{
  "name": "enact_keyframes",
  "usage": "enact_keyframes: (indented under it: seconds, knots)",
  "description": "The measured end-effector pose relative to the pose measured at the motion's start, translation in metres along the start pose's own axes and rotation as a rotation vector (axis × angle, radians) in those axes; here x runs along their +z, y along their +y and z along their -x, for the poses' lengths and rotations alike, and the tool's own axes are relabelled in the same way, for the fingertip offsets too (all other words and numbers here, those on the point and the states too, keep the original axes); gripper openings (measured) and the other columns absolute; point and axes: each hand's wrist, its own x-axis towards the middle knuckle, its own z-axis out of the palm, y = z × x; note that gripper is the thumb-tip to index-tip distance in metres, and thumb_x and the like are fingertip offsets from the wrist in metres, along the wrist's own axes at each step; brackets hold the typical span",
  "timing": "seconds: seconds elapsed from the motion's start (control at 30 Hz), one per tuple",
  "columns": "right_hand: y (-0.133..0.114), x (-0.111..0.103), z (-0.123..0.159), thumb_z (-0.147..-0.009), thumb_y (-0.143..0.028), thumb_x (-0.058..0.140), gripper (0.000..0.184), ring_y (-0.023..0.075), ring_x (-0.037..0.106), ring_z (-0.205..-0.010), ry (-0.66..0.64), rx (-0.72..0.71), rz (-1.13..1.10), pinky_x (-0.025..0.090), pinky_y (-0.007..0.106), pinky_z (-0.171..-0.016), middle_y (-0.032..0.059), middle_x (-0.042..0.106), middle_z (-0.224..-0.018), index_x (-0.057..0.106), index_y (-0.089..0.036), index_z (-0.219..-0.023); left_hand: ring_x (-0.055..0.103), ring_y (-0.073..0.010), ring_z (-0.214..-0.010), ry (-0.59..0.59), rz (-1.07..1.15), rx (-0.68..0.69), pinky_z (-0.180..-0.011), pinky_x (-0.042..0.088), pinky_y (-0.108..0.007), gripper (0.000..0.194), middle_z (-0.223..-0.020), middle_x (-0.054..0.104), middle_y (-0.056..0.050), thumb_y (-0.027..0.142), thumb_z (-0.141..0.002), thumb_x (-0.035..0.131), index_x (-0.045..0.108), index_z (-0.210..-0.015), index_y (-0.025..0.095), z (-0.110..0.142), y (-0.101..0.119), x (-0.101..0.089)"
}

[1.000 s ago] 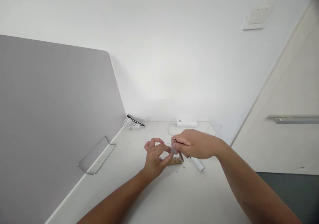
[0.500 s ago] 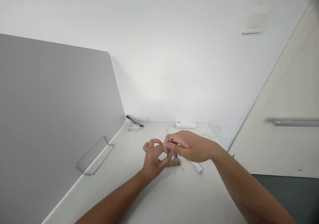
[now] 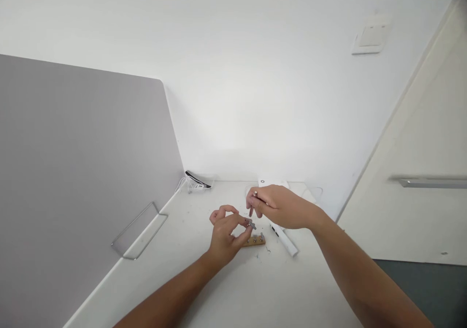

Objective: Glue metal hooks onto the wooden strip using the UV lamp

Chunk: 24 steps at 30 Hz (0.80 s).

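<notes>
In the head view, the person's left hand [image 3: 228, 235] pinches a small gray piece [image 3: 251, 225] between thumb and finger, just above the white table [image 3: 292, 289]. The right hand [image 3: 273, 206] curls around a thin tool [image 3: 256, 194], close to the gray piece. The piece looks light, hard and maybe slippery, so its sides seem the best place to pinch. The tool looks stiff and is easy to hold by its middle. Under the left hand, a wooden block [image 3: 255, 242] carries little metal bits; whether they sit in holes is too small to tell.
</notes>
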Motion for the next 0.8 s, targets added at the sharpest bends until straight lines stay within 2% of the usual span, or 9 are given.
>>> enact_keyframes:
  seconds: [0.13,0.2,0.3,0.37,0.43,0.6,0.7,0.8]
  knots:
    - [-0.003,0.007,-0.002,-0.107,-0.035,0.041,0.029,0.0167,0.067,-0.076,-0.046,-0.100,-0.108,0.047,0.028,-0.066,0.0011,0.077,-0.092,0.066,-0.023,-0.098,0.062,-0.0266,-0.102,-0.005,-0.010,0.000,-0.087,0.027,-0.042,0.012,-0.073,0.076,0.003,0.016,-0.086,0.069,0.067,-0.077,0.024,0.000,-0.001,0.000]
    - [0.001,0.011,-0.003,-0.107,-0.034,0.042,0.029,0.0175,0.069,-0.078,-0.133,-0.124,-0.147,0.049,0.029,-0.068,0.0022,0.077,-0.092,0.067,-0.022,-0.098,0.062,-0.0257,-0.097,-0.009,-0.007,0.016,-0.087,0.028,-0.042,0.017,-0.067,0.073,0.003,0.015,-0.087,0.065,0.067,-0.073,0.024,0.000,-0.002,0.001]
    - [0.008,0.012,-0.002,-0.106,-0.032,0.041,0.032,0.0178,0.070,-0.075,-0.304,-0.113,-0.162,0.050,0.029,-0.068,0.0021,0.076,-0.081,0.067,-0.020,-0.091,0.062,-0.0265,-0.098,-0.016,-0.001,0.025,-0.088,0.027,-0.043,0.019,-0.064,0.071,0.003,0.015,-0.087,0.063,0.066,-0.070,0.024,0.000,-0.002,0.000]
    - [0.011,0.010,0.000,-0.106,-0.032,0.040,0.034,0.0172,0.069,-0.071,-0.341,-0.080,-0.137,0.049,0.029,-0.065,0.0011,0.074,-0.075,0.066,-0.020,-0.087,0.062,-0.0275,-0.101,-0.007,-0.008,0.014,-0.087,0.026,-0.043,0.016,-0.066,0.073,0.003,0.016,-0.086,0.066,0.066,-0.072,0.024,0.000,-0.002,-0.001]
    - [0.013,0.007,0.001,-0.106,-0.034,0.041,0.036,0.0162,0.066,-0.067,-0.287,-0.039,-0.091,0.046,0.028,-0.061,0.0010,0.074,-0.074,0.064,-0.020,-0.083,0.062,-0.0274,-0.101,0.006,-0.018,0.013,-0.087,0.026,-0.043,0.014,-0.068,0.074,0.004,0.017,-0.086,0.068,0.066,-0.074,0.024,0.000,0.000,-0.001]
    - [0.009,-0.002,0.003,-0.106,-0.036,0.040,0.036,0.0142,0.059,-0.062,-0.051,0.033,0.042,0.039,0.028,-0.057,0.0004,0.075,-0.082,0.063,-0.021,-0.082,0.063,-0.0270,-0.101,0.011,-0.022,0.003,-0.088,0.026,-0.044,0.013,-0.078,0.080,0.004,0.015,-0.085,0.070,0.068,-0.076,0.024,0.000,0.000,0.000]
    - [0.006,-0.003,0.002,-0.107,-0.036,0.039,0.034,0.0154,0.062,-0.069,0.043,0.016,0.048,0.042,0.028,-0.061,-0.0005,0.076,-0.087,0.065,-0.023,-0.089,0.063,-0.0275,-0.103,-0.003,-0.018,-0.011,-0.090,0.027,-0.045,0.013,-0.083,0.081,0.003,0.015,-0.086,0.070,0.069,-0.077,0.025,0.001,-0.002,0.002]
    - [0.001,0.000,0.001,-0.108,-0.034,0.039,0.033,0.0154,0.063,-0.072,0.080,-0.038,0.009,0.043,0.028,-0.066,-0.0003,0.075,-0.087,0.067,-0.023,-0.094,0.062,-0.0279,-0.105,-0.004,-0.021,-0.015,-0.090,0.027,-0.045,0.013,-0.082,0.081,0.003,0.017,-0.087,0.070,0.069,-0.077,0.025,0.001,-0.003,0.003]
